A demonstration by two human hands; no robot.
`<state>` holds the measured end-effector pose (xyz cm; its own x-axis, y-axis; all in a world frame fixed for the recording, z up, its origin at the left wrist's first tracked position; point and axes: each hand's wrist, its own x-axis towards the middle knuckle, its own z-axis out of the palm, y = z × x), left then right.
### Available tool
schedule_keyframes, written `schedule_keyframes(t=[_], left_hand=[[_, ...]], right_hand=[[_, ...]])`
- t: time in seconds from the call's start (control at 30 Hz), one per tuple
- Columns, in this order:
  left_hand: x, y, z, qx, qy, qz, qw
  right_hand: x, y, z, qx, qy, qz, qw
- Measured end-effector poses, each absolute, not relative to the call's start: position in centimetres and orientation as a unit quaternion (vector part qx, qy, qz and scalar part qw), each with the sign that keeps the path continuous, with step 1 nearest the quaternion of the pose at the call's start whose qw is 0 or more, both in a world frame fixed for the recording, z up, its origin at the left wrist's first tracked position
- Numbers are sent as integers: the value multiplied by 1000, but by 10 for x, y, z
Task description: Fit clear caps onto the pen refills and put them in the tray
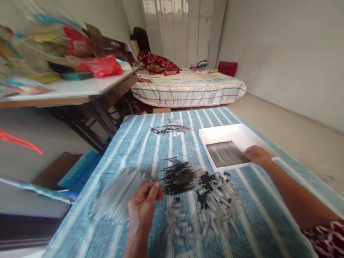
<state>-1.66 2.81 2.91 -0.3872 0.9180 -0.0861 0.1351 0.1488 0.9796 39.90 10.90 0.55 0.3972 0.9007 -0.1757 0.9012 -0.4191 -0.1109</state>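
Both grips are too unclear to tell: your right hand (257,154) is at the pen row (225,154) in the white box (220,133), your left hand (143,200) beside black refills (178,178). Keep pens parallel.

Tubes (118,197) left of refills (178,177) on table (129,143), caps (219,204) right, pens (227,154) in box (223,132) behind

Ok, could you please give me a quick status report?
Left hand at dark refills. Right hand at pens in white tray. Caps near tray, nothing visibly blocking.
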Motion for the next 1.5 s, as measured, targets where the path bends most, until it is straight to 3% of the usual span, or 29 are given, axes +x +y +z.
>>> schedule_keyframes(t=[0.27, 0.5, 0.67, 0.83, 0.97, 1.13, 1.3, 1.5], left_hand=[[-26, 26, 30, 406, 694, 522, 287], [-31, 25, 27, 619, 731, 276, 78], [-22, 18, 33, 657, 749, 62, 56], [-18, 15, 37, 653, 754, -26, 62], [-17, 16, 38, 655, 750, -47, 83], [-15, 14, 38, 677, 729, -48, 86], [-17, 13, 37, 699, 710, 8, 85], [-23, 16, 38, 686, 677, 176, 198]], right_hand=[[394, 104, 14, 833, 536, -129, 35], [394, 103, 17, 836, 532, -123, 50], [388, 97, 25, 835, 544, -79, 43], [358, 77, 43, 820, 573, 8, 11], [318, 55, 48, 770, 632, 54, -69], [255, 29, 43, 608, 779, -31, -153], [198, 20, 38, 508, 858, -56, -47], [167, 26, 28, 464, 883, -14, 72]])
